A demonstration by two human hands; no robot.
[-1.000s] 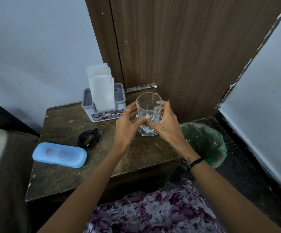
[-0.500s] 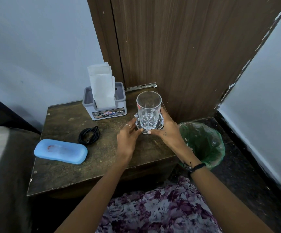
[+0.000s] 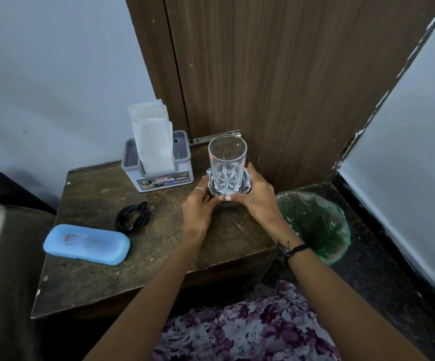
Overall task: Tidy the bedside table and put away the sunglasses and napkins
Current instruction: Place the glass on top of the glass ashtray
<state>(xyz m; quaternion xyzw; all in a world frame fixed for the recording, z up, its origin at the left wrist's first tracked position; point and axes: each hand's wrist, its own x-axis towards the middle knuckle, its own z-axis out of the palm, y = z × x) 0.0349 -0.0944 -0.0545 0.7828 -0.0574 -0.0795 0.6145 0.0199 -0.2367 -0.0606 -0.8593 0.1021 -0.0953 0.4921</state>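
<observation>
A clear cut-glass tumbler (image 3: 227, 162) stands upright on a round glass coaster (image 3: 247, 179) at the back right of the wooden bedside table (image 3: 159, 259). My left hand (image 3: 199, 205) and my right hand (image 3: 259, 198) grip the coaster from either side, with the thumbs meeting at its front. White napkins (image 3: 152, 142) stand upright in a grey holder (image 3: 165, 178) at the back, left of the tumbler. A light blue glasses case (image 3: 86, 243) lies closed near the table's left edge. No sunglasses are visible.
A coiled black cable (image 3: 133, 217) lies between the case and the holder. A bin lined with a green bag (image 3: 315, 225) stands on the dark floor right of the table. A brown door is behind, and a bed edge is at the left.
Both hands slid down from the tumbler's sides to the coaster under it. The tumbler and coaster now sit a little farther back on the table.
</observation>
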